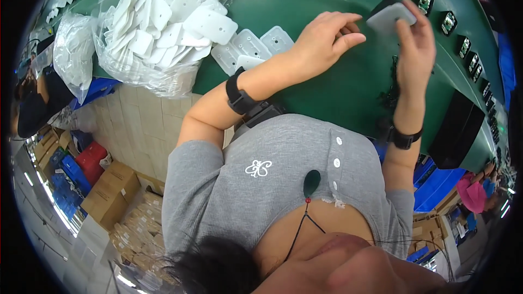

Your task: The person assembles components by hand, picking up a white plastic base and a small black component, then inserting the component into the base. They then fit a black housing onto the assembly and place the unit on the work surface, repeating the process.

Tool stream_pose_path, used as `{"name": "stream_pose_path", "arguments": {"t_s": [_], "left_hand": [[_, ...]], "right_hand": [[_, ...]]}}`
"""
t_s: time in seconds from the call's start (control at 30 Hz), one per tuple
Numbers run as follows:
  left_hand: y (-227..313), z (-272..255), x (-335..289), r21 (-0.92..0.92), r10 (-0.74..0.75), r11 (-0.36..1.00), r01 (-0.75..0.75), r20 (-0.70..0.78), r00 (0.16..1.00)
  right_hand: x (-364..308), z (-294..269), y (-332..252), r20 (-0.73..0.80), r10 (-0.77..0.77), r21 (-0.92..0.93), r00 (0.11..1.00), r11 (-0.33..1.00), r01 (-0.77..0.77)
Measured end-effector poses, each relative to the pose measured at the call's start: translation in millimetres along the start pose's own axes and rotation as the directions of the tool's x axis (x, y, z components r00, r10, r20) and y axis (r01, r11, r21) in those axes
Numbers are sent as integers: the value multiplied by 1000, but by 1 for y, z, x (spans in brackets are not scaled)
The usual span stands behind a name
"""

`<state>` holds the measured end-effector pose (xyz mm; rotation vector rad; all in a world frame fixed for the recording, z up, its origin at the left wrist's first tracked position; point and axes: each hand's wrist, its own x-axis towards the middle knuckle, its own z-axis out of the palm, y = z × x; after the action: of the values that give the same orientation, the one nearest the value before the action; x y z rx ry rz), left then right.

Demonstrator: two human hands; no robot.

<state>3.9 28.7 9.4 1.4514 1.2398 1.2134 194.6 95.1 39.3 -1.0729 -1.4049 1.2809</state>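
My right hand (417,43) grips a white plastic cover (389,19), slightly blurred, with its thumb on the flat face. A black part (383,3) shows behind the cover's far edge; I cannot tell whether the two are joined. To the left, my left hand (329,41) hovers over the green table with thumb and forefinger apart, holding nothing. Several loose white covers (251,43) lie beside my left forearm. Beyond them, a clear plastic bag (180,71) spills over with many similar white covers (210,24).
Black housings with circuit boards (448,23) run in a curved line along the green table's (305,0) right side. Small black pieces (389,98) lie near my right forearm. A black box-like object (457,130) stands at the right edge. Cardboard boxes (111,193) sit on the floor at left.
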Motion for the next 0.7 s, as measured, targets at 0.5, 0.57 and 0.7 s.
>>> {"name": "stream_pose_path", "arguments": {"t_s": [0.5, 0.57, 0.7], "left_hand": [[46, -122, -58, 922, 61, 385, 37, -66, 996], [36, -123, -62, 943, 47, 318, 92, -113, 993], [33, -121, -65, 931, 64, 356, 84, -113, 991]], "right_hand": [[232, -84, 25, 291, 172, -713, 941, 696, 92], [249, -98, 43, 322, 139, -678, 936, 724, 126], [245, -101, 33, 281, 269, -630, 921, 776, -35]]}}
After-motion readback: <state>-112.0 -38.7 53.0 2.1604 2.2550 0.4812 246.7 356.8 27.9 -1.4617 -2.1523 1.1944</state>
